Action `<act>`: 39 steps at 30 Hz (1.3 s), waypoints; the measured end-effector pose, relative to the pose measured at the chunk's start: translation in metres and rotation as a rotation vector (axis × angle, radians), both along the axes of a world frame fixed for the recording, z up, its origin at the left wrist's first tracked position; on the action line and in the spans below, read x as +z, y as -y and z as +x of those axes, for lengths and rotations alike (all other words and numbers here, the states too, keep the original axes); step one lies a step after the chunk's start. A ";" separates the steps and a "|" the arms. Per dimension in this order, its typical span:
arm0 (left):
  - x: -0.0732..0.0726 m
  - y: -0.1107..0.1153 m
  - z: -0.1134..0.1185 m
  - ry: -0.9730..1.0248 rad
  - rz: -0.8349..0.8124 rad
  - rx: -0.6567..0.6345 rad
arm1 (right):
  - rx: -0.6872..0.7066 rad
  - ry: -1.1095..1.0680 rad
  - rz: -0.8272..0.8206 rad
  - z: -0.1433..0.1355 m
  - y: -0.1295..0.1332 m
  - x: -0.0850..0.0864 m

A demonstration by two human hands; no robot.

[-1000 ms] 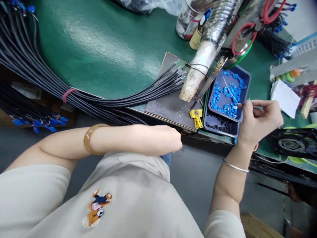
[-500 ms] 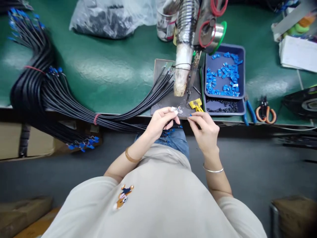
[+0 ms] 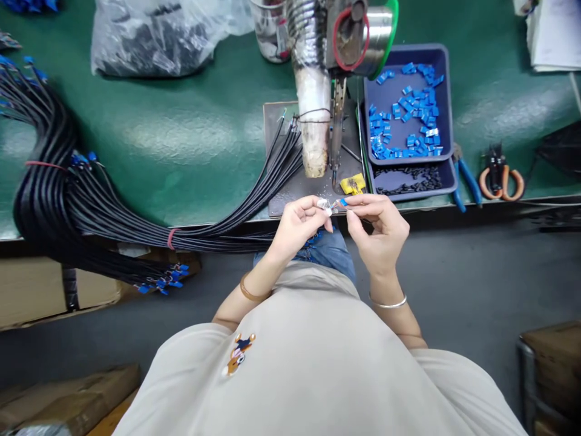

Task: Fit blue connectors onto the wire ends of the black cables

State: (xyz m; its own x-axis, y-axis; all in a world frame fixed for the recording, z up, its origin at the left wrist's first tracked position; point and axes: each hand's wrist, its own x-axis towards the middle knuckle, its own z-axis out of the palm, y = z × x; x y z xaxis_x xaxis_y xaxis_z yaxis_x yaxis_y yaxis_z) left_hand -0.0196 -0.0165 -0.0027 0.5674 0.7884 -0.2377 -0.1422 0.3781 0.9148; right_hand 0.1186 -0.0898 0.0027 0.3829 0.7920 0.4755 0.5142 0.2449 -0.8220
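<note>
With your right hand [image 3: 380, 233] you are pinching a small blue piece [image 3: 344, 202] between the fingers [image 3: 357, 229], while your left hand [image 3: 296, 229] is gripping thin wires [image 3: 334, 206] just beside it, at the near edge of the surface [image 3: 190, 127]. Just beyond, a yellow clip [image 3: 353, 183] is lying on a dark board [image 3: 290, 191], and black cables [image 3: 227, 224] are stretching away to the left. Farther right, a tray [image 3: 449, 109] is holding more blue pieces [image 3: 420, 104], and blue-handled pliers [image 3: 469, 181] are resting beside it.

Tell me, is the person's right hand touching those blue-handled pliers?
Apart. The head view shows it: a clear gap separates the right hand from the blue-handled pliers, which lie farther right.
</note>
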 end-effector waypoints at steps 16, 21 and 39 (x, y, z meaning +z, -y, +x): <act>-0.007 -0.002 0.004 0.060 0.010 0.011 | 0.023 0.439 0.120 0.007 0.002 0.004; -0.007 -0.005 0.003 0.059 0.015 0.040 | 0.063 0.389 0.090 0.008 -0.001 0.004; -0.002 -0.005 0.005 0.089 -0.004 0.036 | -0.024 0.106 0.086 0.004 -0.003 -0.002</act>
State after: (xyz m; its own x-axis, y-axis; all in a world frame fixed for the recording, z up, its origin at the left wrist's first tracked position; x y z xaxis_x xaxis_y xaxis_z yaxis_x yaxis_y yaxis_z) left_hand -0.0147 -0.0119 -0.0048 0.5581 0.8075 -0.1908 -0.2366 0.3752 0.8962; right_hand 0.1227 -0.0870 0.0009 0.3453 0.7376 0.5802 0.6038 0.2987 -0.7391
